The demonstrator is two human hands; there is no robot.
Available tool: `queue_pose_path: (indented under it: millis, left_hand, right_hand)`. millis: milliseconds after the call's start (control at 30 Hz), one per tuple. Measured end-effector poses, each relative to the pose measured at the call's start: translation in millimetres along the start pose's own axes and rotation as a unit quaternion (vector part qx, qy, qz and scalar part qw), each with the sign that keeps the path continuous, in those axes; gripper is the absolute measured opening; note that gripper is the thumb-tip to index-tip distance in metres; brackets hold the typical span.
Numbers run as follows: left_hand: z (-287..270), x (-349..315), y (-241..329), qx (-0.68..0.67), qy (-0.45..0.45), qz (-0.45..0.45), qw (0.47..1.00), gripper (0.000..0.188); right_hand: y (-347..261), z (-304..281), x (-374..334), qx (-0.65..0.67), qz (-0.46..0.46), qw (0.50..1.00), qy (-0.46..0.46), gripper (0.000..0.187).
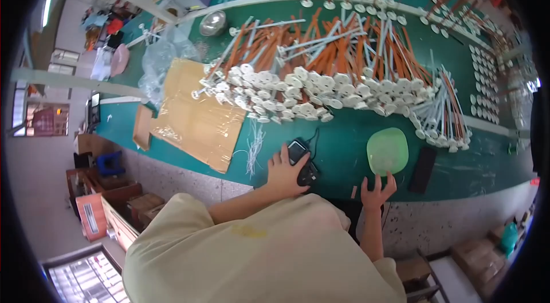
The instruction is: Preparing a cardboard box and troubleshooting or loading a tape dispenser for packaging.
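Note:
My left hand (283, 177) is around a small black device (297, 150) on the green table, with fingers on both sides of it. A thin dark cable runs from near this device, and another black item (308, 174) lies beside my thumb. What that second item is, I cannot make out. Over the table's front edge, my right hand (376, 193) has its fingers apart and holds nothing. Its fingertips are at the near rim of a light green plastic dish (387, 151); whether they touch it I cannot tell.
A long heap of white round-ended rods (321, 88) with brown and grey stems spans the green table (338, 137). Flat cardboard (197, 114), white ties (254, 148) and clear plastic (166, 56) lie left. Right are a dark rectangular block (422, 170) and rows of white discs (484, 82). A metal bowl (213, 23) sits behind.

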State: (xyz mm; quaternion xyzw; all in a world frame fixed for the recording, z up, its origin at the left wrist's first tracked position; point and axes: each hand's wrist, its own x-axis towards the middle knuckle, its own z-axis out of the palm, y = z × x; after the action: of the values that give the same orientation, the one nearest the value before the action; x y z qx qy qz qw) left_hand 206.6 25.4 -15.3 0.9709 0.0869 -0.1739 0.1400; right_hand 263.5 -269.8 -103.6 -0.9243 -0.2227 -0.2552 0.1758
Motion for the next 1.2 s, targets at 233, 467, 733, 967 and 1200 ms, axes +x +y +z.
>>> queue_pose_path:
  millis: [233,467,733,967,1200]
  left_hand:
    - [-24,-21,-31,-0.084,0.035,0.057,0.994,0.086]
    - [-16,-54,-125,-0.148,0.178,0.016,0.973,0.07]
    - [11,-21,-140,-0.195,0.038,0.144,0.969,0.077]
    - [-1,-2,-104,-0.103,0.044,0.129,0.985,0.064]
    - [-21,20,-111,-0.206,-0.019,0.095,0.974,0.055]
  right_hand:
    - [-22,-13,12,0.001,0.037,0.999,0.037,0.044]
    - [-192,10,59,0.189,0.253,0.92,-0.233,0.071]
    - [-236,24,22,0.113,0.296,0.886,-0.339,0.104]
    - [-245,28,32,0.064,0.161,0.899,-0.402,0.1]
    - [-265,42,21,0.019,0.171,0.916,-0.363,0.079]
